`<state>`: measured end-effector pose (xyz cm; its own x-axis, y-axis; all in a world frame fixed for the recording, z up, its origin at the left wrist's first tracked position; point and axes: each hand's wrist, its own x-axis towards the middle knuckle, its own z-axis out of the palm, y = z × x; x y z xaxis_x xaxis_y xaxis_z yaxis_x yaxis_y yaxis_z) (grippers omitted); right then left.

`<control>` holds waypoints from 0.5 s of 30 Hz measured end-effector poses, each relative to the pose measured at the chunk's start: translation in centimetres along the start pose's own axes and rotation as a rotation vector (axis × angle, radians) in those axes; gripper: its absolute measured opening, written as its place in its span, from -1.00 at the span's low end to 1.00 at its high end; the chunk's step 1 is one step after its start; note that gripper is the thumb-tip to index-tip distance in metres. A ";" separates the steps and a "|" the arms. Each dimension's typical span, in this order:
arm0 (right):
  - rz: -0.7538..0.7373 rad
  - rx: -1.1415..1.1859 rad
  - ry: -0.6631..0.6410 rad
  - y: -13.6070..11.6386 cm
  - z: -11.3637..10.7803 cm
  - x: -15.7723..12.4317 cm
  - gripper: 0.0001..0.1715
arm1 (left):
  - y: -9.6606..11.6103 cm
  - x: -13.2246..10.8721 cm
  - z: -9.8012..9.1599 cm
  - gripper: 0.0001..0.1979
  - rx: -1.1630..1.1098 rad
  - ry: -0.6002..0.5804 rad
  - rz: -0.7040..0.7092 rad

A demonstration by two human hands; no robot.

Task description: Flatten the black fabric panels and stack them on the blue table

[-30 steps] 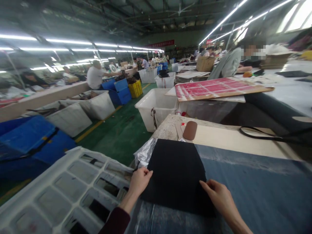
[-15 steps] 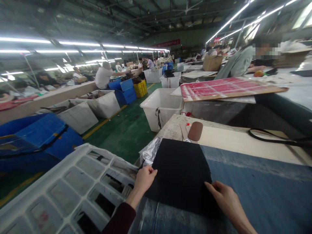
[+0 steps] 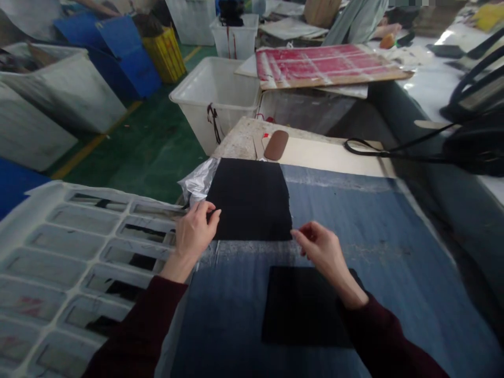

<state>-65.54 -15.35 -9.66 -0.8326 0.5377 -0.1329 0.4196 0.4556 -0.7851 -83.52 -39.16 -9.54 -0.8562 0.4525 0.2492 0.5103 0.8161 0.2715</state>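
A black sheet [image 3: 250, 202], of fabric or a similar flat material, lies at the far left of the blue-grey work surface [image 3: 342, 210]. At its left edge my left hand [image 3: 193, 228] closes thumb and fingers by the near corner. The right near corner sits at the pinched fingertips of my right hand [image 3: 321, 247]. A second black sheet [image 3: 303, 307] lies closer to me, partly covered by my right forearm. Beyond the first sheet is a brown rounded flat piece [image 3: 276, 145], and crumpled silvery plastic [image 3: 199, 181] touches its left side.
An upturned white slatted crate [image 3: 88, 262] stands left of the table. A white bin [image 3: 220, 84] is past the table's far end, beside a red-and-white board [image 3: 326, 65]. A black strap [image 3: 366, 149] lies at the right. Behind the board is another person's sleeve [image 3: 354, 23].
My view has tipped downward, bringing the second black sheet into sight. The first sheet now lies with a straight near edge, and both hands remain at its sides.
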 end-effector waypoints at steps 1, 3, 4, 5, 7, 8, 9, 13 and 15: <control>-0.046 -0.061 -0.074 -0.2 0.1 -2.4 -0.69 | 0.4 -0.8 -0.3 -0.82 -0.038 -0.016 0.018; -0.115 -0.223 -0.189 0.0 1.2 -6.9 -0.81 | 1.4 -2.5 -0.6 -0.83 -0.119 -0.074 0.046; -0.146 -0.318 -0.201 0.3 2.2 -8.9 -0.87 | 1.9 -3.3 -0.6 -0.84 -0.161 -0.110 0.056; -0.163 -0.414 -0.194 0.7 3.2 -10.5 -0.90 | 2.4 -4.3 -0.6 -0.85 -0.204 -0.149 0.063; -0.180 -0.568 -0.155 1.8 5.1 -12.6 -0.94 | 3.5 -6.0 -0.5 -0.86 -0.281 -0.226 0.068; -0.181 -0.616 -0.141 2.2 5.8 -13.1 -0.93 | 4.1 -6.9 -0.5 -0.86 -0.313 -0.263 0.067; -0.180 -0.642 -0.132 2.5 6.3 -13.3 -0.90 | 4.5 -7.6 -0.4 -0.87 -0.341 -0.297 0.063; -0.121 -0.549 -0.129 2.9 5.6 -12.5 -0.81 | 6.2 -10.4 -0.2 -0.91 -0.424 -0.428 0.067; -0.047 -0.395 -0.147 2.7 4.4 -11.8 -0.83 | 7.1 -11.6 0.0 -0.92 -0.460 -0.486 0.088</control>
<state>-56.17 -23.63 -12.89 -0.8849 0.4156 -0.2101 0.4623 0.7297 -0.5039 -70.00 -38.59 -10.53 -0.6939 0.7085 -0.1283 0.4702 0.5808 0.6645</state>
